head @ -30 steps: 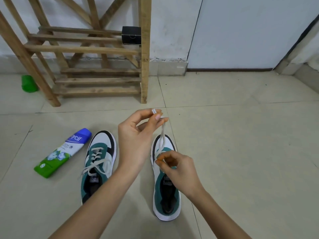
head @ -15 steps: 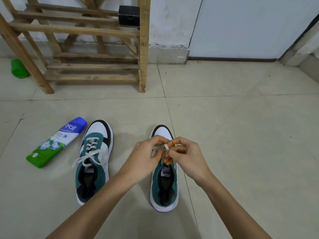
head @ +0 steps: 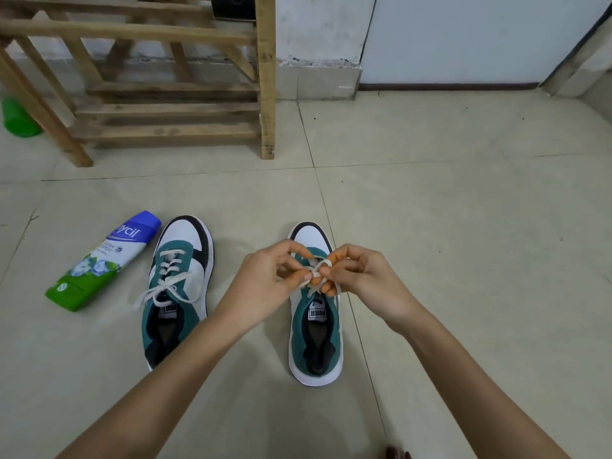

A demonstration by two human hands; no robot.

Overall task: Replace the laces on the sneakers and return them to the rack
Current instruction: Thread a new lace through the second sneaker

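Two green, white and black sneakers stand side by side on the tiled floor, toes pointing away from me. The left sneaker is laced in white and tied in a bow. Over the right sneaker both hands meet. My left hand and my right hand each pinch part of its white lace, which loops between my fingertips above the tongue. The wooden rack stands at the back left against the wall.
A blue and green powder bottle lies on the floor left of the left sneaker. A green cup sits behind the rack's leg. A black box rests on an upper rack slat. A door is at the back right.
My left hand came down from holding the lace end up high to meet my right hand over the right sneaker. The lace now loops between both sets of fingers.
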